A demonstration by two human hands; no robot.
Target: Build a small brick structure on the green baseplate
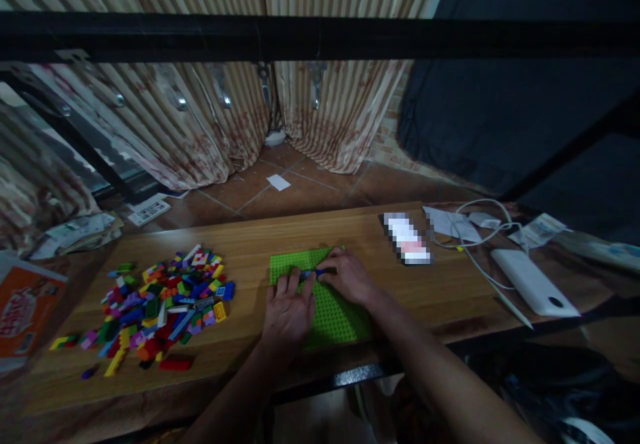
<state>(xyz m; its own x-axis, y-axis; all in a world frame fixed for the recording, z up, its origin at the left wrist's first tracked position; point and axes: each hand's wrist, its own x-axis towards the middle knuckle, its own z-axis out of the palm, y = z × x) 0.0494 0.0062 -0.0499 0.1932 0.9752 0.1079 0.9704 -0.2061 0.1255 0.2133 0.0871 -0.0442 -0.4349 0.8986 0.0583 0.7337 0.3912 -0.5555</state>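
On the wooden table a green studded baseplate (336,314) lies in front of me. A small blue toy brick (320,272) is at the plate's upper part, mostly covered by fingers. My right hand (350,276) pinches its right end between thumb and fingertips. From the left, my left hand (290,311) rests over the plate's left edge, its thumb and index finger closed about the brick's other end. Whether the brick is pressed onto the studs is hidden. To the left is a loose pile of multicoloured toy bricks (163,297).
A phone with a blurred screen (406,239) lies right of the plate. Farther right are a white power bank (534,283), a white cable (483,264) and papers (453,224). An orange package (30,311) sits at far left. A dark metal bar (320,39) crosses above the table.
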